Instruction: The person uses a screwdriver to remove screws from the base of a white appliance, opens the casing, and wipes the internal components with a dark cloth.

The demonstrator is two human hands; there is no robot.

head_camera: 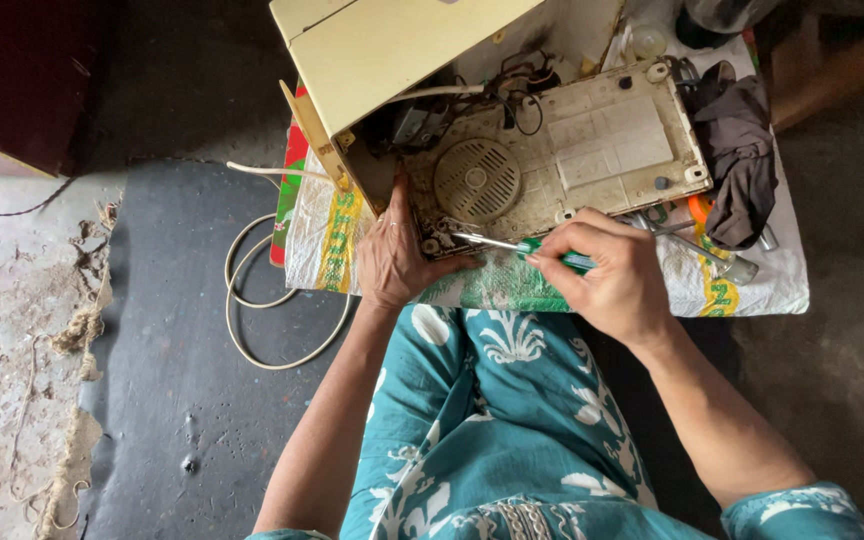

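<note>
Holding the green screwdriver (pixel 527 250) in my right hand (pixel 607 280), tip pointing left beside my flat left hand (pixel 392 262) on the appliance base (pixel 562 150)

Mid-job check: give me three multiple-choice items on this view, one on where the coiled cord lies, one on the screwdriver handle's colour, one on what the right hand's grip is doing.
1. Where does the coiled cord lie?
A. on the floor beside the left hand
B. on top of the appliance
C. across the lap

2. What colour is the screwdriver handle?
A. red
B. green
C. yellow

3. What is the right hand doing?
A. resting open on the sack
B. holding the dark cloth
C. closed on the screwdriver

Answers: 1 A, the white loops sit on the dark mat beside that hand. 2 B, green shows between the fingers. 3 C, the fingers wrap the handle, tip at the appliance's edge.
</note>
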